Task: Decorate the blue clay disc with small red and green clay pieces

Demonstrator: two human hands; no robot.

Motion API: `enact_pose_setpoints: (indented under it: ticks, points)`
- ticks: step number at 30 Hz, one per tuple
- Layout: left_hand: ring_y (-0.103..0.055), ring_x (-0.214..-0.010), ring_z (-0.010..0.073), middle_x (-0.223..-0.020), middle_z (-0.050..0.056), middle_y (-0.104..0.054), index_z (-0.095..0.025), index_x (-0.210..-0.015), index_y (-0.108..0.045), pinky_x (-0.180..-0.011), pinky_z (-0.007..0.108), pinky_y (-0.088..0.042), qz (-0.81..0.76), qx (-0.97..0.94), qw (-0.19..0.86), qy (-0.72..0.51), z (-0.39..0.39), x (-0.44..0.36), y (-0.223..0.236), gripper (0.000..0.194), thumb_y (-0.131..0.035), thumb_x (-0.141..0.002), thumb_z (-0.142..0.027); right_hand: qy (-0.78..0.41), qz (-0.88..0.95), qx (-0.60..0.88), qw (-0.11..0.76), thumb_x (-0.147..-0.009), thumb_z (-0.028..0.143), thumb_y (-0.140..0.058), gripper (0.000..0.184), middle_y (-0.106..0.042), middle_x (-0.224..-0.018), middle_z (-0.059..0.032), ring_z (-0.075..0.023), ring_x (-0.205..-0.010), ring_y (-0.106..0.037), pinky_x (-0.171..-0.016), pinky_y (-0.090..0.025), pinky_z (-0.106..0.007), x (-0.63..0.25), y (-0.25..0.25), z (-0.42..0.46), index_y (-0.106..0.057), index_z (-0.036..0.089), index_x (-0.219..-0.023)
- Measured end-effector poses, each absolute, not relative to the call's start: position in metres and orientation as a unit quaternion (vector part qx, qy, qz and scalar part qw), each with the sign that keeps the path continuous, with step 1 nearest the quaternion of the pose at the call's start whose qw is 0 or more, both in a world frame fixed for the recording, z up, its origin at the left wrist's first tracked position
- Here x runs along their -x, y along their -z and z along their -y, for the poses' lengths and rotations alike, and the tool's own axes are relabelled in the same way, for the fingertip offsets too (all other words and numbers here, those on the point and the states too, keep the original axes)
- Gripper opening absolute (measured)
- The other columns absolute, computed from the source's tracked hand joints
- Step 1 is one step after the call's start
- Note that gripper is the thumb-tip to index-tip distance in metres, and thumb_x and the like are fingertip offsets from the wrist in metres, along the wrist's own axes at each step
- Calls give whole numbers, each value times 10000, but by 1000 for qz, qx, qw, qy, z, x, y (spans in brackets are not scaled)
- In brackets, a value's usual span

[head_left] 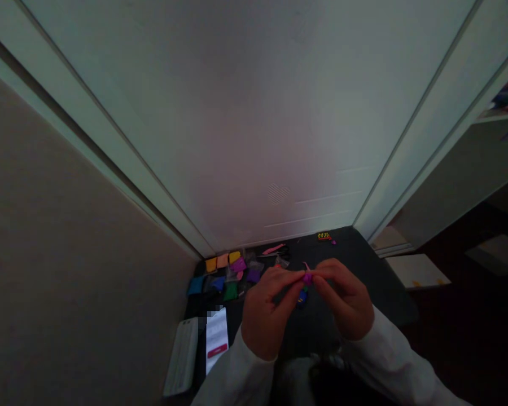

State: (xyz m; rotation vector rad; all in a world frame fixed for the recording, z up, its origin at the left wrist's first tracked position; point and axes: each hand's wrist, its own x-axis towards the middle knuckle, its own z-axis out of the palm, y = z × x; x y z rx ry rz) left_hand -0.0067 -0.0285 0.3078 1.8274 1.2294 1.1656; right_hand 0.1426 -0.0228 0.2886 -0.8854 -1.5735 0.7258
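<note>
Both hands meet over a dark table (pixel 364 265) and pinch one small magenta bead piece (pixel 307 277) between their fingertips. My left hand (pixel 267 313) grips it from the left, my right hand (pixel 346 301) from the right. A short string of dark and blue beads (pixel 302 296) hangs below the pinch. Both wrists wear white sleeves.
Several small bags of coloured beads (pixel 231 270) lie at the table's back left. A pink tool (pixel 273 248) and a finished bead piece (pixel 325 237) lie near the white door. A lit phone (pixel 217 338) and a white tray (pixel 182 355) rest at left.
</note>
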Motion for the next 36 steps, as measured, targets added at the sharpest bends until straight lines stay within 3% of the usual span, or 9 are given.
enact_pose_setpoints:
  ticks: [8, 16, 25, 36]
  points:
    - [-556, -797, 127, -821, 12, -614, -190, -846, -608, -755, 255, -427, -488, -685, 297, -452, 31, 6, -308, 123, -555, -737, -211, -314, 685, 361, 549, -707, 114, -579, 223, -554, -815, -22, -137, -777, -526, -680, -429, -280, -142, -286, 23, -591, 229, -897]
    - [-551, -813, 128, -831, 14, -607, -186, -824, -604, -755, 249, -421, -496, -683, 298, -447, 28, 7, -302, 107, -554, -736, -220, -300, 705, 394, 509, -740, 138, -533, 107, -569, -801, -30, -141, -781, -526, -704, -418, -285, -147, -287, 23, -582, 196, -815]
    - [-553, -833, 133, -869, 12, -618, -212, -909, -610, -760, 247, -419, -504, -667, 346, -426, 31, 13, -303, 204, -578, -714, -265, -392, 633, 428, 511, -746, 224, -543, 35, -594, -734, -8, -132, -720, -544, -696, -413, -281, -142, -281, 23, -561, 205, -770]
    - [-565, -732, 141, -768, 19, -631, -178, -798, -616, -684, 244, -429, -523, -600, 424, -432, 35, 15, -294, 154, -539, -736, -296, -387, 623, 428, 528, -756, 232, -524, 78, -578, -751, -15, -129, -708, -534, -656, -422, -262, -137, -279, 30, -555, 200, -820]
